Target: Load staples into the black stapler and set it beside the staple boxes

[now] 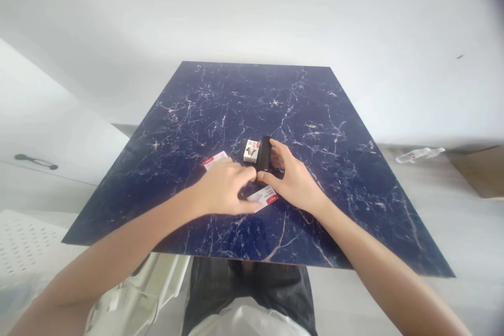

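Observation:
A black stapler (264,153) lies on the dark blue marbled table, its long side running away from me. My right hand (293,173) curves around its right side, thumb at the near end and fingertips at the far end. My left hand (228,186) is at the stapler's near left, index finger reaching its near end and thumb stretched apart over a white and red card package (265,198). Part of that package is hidden under the hand; another white and red corner (214,159) shows beyond it. Just left of the stapler sits a small white staple box (251,151).
The blue marbled table (252,100) has its far edge near a white wall. On the floor to the right lie a clear plastic bottle (420,155) and a brown cardboard box (482,170). White plastic furniture (129,299) stands below the table's left front edge.

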`<state>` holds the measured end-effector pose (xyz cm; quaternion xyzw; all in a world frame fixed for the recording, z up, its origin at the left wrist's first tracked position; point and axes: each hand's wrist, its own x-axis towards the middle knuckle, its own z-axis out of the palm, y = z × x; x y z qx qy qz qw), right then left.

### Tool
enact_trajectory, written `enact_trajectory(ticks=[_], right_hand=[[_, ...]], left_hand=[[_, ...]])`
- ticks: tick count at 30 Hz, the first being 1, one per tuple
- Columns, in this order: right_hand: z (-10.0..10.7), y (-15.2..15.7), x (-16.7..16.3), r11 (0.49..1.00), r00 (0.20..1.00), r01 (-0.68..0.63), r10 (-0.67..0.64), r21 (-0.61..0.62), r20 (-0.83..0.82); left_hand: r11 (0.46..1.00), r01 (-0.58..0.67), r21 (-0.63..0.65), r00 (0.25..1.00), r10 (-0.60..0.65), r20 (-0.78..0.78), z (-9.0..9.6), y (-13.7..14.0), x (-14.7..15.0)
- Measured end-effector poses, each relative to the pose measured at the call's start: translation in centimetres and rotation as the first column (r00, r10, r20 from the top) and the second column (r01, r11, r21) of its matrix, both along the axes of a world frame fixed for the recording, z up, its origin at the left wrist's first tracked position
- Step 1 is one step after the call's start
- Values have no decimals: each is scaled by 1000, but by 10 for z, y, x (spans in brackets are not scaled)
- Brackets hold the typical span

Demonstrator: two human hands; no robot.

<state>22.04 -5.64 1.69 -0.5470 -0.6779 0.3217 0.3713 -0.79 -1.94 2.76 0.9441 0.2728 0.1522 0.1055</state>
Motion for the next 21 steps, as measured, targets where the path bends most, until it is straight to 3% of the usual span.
enact_trajectory(ticks=[4,7,9,11,14,17,21], right_hand=[[1,0,1,1000,999,8,-8,4,46],[1,-1,1,1000,998,2,-1,-13,59],[2,-1,0,1000,998,0,2,-27,68],[2,-1,1,999,996,-3,7,-39,85],[3,-2,1,999,994,-15,19,-42,103],[4,-2,1,999,993,-17,21,-34,114],[6,-2,1,999,991,-18,24,-51,129]], left_hand=[[998,59,-22,993,-61,-105,2,-23,9],[985,118,-123,975,-139,-175,21,-18,-7],[986,64,-156,977,-94,-192,36,-4,-25],[996,-45,-75,982,30,-188,45,14,-45],[976,-215,27,958,216,-189,41,38,-68],[965,-257,-49,945,241,-221,27,47,-77],[950,-300,-88,929,270,-252,18,40,-71]])
